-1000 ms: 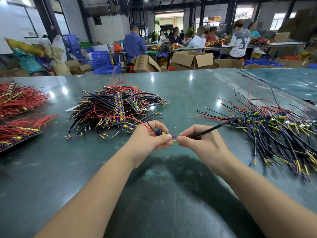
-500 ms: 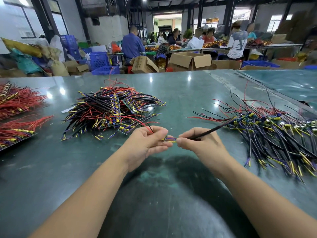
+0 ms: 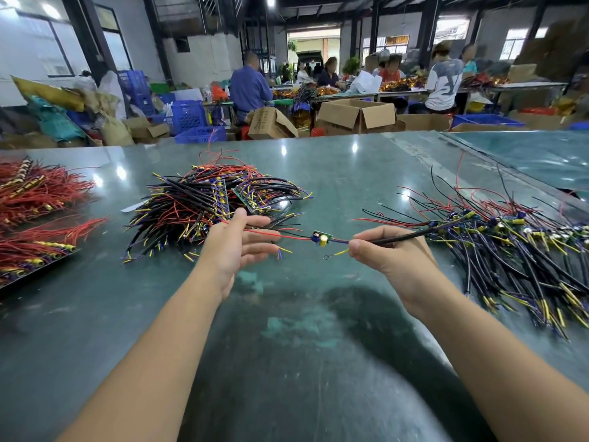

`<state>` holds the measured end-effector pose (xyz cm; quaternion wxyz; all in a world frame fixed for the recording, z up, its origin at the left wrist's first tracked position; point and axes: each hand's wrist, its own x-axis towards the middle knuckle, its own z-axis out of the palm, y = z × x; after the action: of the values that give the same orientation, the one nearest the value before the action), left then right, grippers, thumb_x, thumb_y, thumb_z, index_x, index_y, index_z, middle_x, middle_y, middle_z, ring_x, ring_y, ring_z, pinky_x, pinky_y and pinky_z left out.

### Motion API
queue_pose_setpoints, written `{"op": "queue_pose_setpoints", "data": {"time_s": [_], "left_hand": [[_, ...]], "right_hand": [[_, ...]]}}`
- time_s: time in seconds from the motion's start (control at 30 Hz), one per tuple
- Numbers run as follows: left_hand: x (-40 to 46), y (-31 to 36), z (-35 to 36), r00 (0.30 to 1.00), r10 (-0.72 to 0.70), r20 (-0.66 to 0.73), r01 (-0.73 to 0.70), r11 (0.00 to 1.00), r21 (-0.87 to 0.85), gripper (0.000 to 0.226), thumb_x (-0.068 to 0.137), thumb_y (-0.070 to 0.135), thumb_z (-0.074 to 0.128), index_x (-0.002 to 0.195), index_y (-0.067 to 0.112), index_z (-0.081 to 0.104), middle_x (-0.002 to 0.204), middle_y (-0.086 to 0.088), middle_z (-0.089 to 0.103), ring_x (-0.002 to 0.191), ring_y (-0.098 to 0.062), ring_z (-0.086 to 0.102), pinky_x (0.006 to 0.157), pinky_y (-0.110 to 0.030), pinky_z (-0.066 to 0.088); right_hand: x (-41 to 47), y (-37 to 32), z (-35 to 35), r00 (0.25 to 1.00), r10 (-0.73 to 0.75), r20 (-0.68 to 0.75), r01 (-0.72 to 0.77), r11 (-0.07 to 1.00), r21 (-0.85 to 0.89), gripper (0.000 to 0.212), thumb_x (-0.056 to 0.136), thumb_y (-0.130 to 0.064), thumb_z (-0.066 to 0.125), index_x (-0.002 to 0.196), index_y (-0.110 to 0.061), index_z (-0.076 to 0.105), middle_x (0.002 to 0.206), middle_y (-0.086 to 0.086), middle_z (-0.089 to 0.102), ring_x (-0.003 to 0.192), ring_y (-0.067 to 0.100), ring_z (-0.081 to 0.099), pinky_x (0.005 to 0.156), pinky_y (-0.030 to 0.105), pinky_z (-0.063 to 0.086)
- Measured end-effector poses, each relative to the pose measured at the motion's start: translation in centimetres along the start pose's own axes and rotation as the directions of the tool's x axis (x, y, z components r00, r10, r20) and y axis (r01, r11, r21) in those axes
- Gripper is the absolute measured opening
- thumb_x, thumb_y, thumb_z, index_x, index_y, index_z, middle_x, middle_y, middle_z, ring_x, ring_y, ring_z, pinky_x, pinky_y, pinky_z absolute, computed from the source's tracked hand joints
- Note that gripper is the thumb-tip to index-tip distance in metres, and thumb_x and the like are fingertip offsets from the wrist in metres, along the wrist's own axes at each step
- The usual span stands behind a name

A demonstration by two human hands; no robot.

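In the head view, the small green circuit board with a pale capacitor (image 3: 322,238) hangs just below the middle of the frame. It is strung between my two grips above the glossy green counter (image 3: 287,346). The right grip (image 3: 392,255) is clenched on the end of the black sleeved cable (image 3: 414,235), thumb and forefinger pinching it. The left grip (image 3: 237,247) is released, fingers spread and nearly straight, with the thin red lead (image 3: 287,236) lying across them.

My worry is that nothing seems to pin that lead. It could slide off and let the board swing down. A hard pull apart could strain the board's solder joints. The loose yellow lead with a ring terminal (image 3: 336,252) dangles below and could snag.

Left of centre, a tangled heap of black, red and yellow wires (image 3: 204,205) sits right behind the left grip, its stray ends close enough to catch. At the right, a spread heap of black wires with yellow tips (image 3: 516,250) lies around the cable's far end, so neighbours may drag along. Red wire bundles (image 3: 38,189) lie at far left, and cardboard boxes (image 3: 357,116) are well apart along the top.
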<state>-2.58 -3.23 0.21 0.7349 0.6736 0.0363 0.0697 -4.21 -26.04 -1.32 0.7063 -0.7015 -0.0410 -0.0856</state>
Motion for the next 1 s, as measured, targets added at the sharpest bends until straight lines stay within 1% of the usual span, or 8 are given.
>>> {"op": "queue_pose_setpoints", "data": {"time_s": [0.5,0.6,0.7,0.77,0.83,0.9,0.93,1.0], "left_hand": [[0.7,-0.7,-0.5,0.995,-0.015,-0.099,0.001,0.991,-0.133,0.052,0.104,0.037,0.021,0.084,0.011,0.061,0.060,-0.004,0.071,0.051,-0.012,0.067,0.046,-0.016,0.050],[0.8,-0.6,-0.7,0.993,-0.043,-0.108,0.009,0.953,-0.302,0.050,0.105,0.035,0.022,0.085,0.009,0.060,0.062,-0.005,0.071,0.053,-0.009,0.067,0.046,-0.016,0.051],[0.8,-0.4,-0.6,0.994,-0.039,-0.100,-0.005,0.913,-0.408,0.048,0.105,0.032,0.024,0.085,0.005,0.058,0.064,-0.008,0.071,0.057,-0.011,0.069,0.049,-0.018,0.053],[0.8,-0.4,-0.3,0.996,-0.044,-0.078,0.009,0.914,-0.406,0.048,0.105,0.032,0.024,0.085,0.004,0.058,0.064,-0.008,0.071,0.058,-0.012,0.070,0.049,-0.018,0.053],[0.8,-0.4,0.1,0.997,-0.052,-0.055,0.029,0.934,-0.357,0.049,0.105,0.032,0.025,0.085,0.003,0.058,0.064,-0.009,0.071,0.058,-0.013,0.070,0.049,-0.018,0.053],[0.6,-0.6,0.3,0.997,-0.063,-0.046,0.047,0.952,-0.302,0.049,0.105,0.032,0.025,0.085,0.002,0.058,0.063,-0.010,0.071,0.057,-0.014,0.070,0.047,-0.018,0.053],[0.6,-0.6,0.4,0.997,-0.068,-0.044,0.052,0.958,-0.281,0.049,0.105,0.031,0.026,0.084,0.002,0.058,0.062,-0.010,0.071,0.056,-0.015,0.070,0.047,-0.019,0.053],[0.4,-0.7,0.6,0.997,-0.075,-0.033,0.064,0.965,-0.254,0.048,0.105,0.030,0.027,0.083,0.002,0.059,0.062,-0.011,0.070,0.055,-0.015,0.069,0.046,-0.019,0.053]], "right_hand": [[-0.3,-0.4,0.9,0.998,-0.067,-0.016,0.068,0.995,0.079,0.010,0.082,-0.001,0.069,0.076,-0.009,0.067,0.069,0.005,0.064,0.069,0.015,0.059,0.071,0.024,0.050],[-0.7,-1.2,1.2,0.977,0.191,0.092,-0.212,0.885,0.414,0.017,0.089,-0.016,0.062,0.084,0.000,0.063,0.075,0.010,0.062,0.064,0.020,0.065,0.066,0.021,0.056],[-1.7,-2.2,0.9,0.781,0.507,0.365,-0.591,0.789,0.168,0.053,0.090,-0.046,0.053,0.080,0.006,0.063,0.071,0.017,0.063,0.059,0.024,0.068,0.058,0.024,0.058],[-2.3,-2.7,1.1,0.678,0.518,0.522,-0.628,0.777,0.045,0.057,0.089,-0.048,0.051,0.076,0.005,0.068,0.073,0.018,0.067,0.063,0.024,0.069,0.057,0.024,0.057],[-2.7,-2.7,1.8,0.798,0.345,0.495,-0.434,0.898,0.075,0.038,0.092,-0.035,0.056,0.078,-0.002,0.070,0.075,0.012,0.069,0.066,0.021,0.069,0.060,0.024,0.056],[-2.6,-1.9,2.2,0.959,-0.062,0.275,0.115,0.977,-0.181,0.013,0.090,-0.020,0.061,0.082,-0.015,0.069,0.079,-0.001,0.069,0.073,0.014,0.066,0.069,0.026,0.054],[-2.4,-1.5,2.2,0.942,-0.259,0.213,0.325,0.863,-0.386,0.007,0.088,-0.016,0.062,0.088,-0.019,0.068,0.087,-0.005,0.067,0.082,0.010,0.063,0.076,0.024,0.050],[-2.1,-0.7,2.0,0.890,-0.359,0.280,0.450,0.598,-0.664,0.027,0.088,-0.021,0.061,0.115,-0.022,0.060,0.114,-0.010,0.058,0.107,0.006,0.050,0.090,0.023,0.042]]}}
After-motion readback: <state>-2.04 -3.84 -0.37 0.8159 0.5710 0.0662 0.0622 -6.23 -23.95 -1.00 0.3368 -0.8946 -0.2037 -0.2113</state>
